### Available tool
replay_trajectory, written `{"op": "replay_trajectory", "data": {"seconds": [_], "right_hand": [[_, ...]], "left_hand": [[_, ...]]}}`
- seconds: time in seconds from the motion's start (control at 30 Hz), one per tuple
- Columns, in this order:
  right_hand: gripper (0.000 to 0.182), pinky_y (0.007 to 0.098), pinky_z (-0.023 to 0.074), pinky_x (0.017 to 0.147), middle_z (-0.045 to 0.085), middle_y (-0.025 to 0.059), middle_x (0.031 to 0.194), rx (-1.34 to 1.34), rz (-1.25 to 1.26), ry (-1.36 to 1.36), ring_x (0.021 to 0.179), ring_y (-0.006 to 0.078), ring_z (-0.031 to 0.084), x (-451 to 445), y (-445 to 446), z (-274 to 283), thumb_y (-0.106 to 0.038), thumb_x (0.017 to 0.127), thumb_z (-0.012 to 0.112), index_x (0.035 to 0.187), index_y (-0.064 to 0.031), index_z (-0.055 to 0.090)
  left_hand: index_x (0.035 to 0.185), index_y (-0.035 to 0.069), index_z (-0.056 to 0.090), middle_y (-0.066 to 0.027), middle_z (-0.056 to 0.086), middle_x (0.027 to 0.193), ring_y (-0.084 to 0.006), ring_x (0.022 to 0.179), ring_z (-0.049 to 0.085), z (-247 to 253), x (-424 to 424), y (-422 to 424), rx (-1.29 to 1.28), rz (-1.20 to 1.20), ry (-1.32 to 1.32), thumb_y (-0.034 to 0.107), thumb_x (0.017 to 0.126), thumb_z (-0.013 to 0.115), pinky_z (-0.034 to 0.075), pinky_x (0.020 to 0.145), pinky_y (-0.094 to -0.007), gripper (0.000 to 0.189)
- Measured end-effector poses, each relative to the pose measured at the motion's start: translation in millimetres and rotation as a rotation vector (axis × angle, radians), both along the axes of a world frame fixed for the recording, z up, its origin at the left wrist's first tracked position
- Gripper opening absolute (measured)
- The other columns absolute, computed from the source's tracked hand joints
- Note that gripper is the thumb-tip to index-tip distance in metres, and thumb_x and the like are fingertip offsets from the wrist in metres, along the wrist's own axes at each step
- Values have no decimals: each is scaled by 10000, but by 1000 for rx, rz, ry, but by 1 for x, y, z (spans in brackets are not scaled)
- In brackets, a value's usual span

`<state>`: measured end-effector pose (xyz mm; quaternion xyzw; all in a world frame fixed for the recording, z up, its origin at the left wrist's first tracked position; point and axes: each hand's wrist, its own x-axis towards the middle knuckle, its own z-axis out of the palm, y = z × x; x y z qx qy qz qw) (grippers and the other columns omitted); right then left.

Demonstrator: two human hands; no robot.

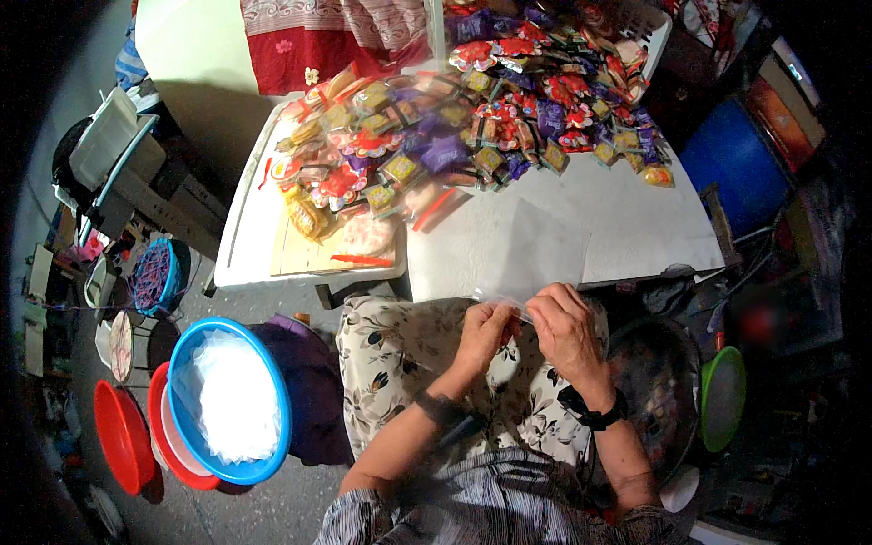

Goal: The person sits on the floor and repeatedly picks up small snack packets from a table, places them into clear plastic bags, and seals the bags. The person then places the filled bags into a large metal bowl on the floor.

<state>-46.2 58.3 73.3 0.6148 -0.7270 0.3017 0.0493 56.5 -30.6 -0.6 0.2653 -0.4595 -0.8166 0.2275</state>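
Note:
A clear plastic bag (pixel 528 255) lies between my two hands, its far part over the near edge of the white table (pixel 654 225). My left hand (pixel 485 334) pinches the bag's near edge on the left. My right hand (pixel 564 334) grips the same edge on the right, close beside the left. Beyond them a large pile of small wrapped packets (pixel 443 153) in red, purple and yellow covers the far part of the table. A pink and white packet with a red strip (pixel 368 235) lies at the pile's near left.
A blue basin (pixel 286 409) heaped with clear plastic bags (pixel 238 395) stands at my left, beside red basins (pixel 122 436). A green basin (pixel 723 402) and a large dark basin (pixel 654 409) are at my right. A white basket (pixel 657 41) stands at the back right.

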Motion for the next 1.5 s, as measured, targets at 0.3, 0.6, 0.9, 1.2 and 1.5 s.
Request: {"op": "replay_trajectory", "data": {"seconds": [0.3,0.6,0.9,1.2,1.5], "right_hand": [[199,362,450,686,539,104,866,61,33,-29,821,294,545,-1,-3,18,-39,693,663,860,-9,558],[104,380,444,687,528,111,834,71,24,-65,788,305,536,-10,3,8,-11,713,623,781,-5,545],[91,370,453,673,552,134,846,60,58,-30,779,319,553,-38,-31,39,-42,763,580,839,4,561],[387,388,376,900,531,154,1098,-3,169,98,1035,326,472,-77,-163,37,-93,737,611,1098,3,506],[608,385,336,966,508,155,1195,124,227,192,1118,336,402,-94,-243,5,-131,621,665,1187,-1,487]], "left_hand": [[696,11,620,-10,569,569,-35,461,415,8,-1,-3,-54,-46,-23,156,857,521,293,417,-191,238],[661,30,613,-3,557,559,-30,441,387,6,-2,0,-53,31,48,173,865,517,267,408,-194,267],[757,11,614,-5,568,593,-36,459,395,1,-9,2,3,-19,-6,200,900,486,272,415,-195,270],[871,5,609,-25,593,660,-48,494,416,-8,-15,2,98,-164,57,253,945,416,309,449,-202,323],[850,13,611,-16,595,659,-46,506,428,3,-15,-1,72,-178,-9,230,951,400,310,458,-187,320]]}}
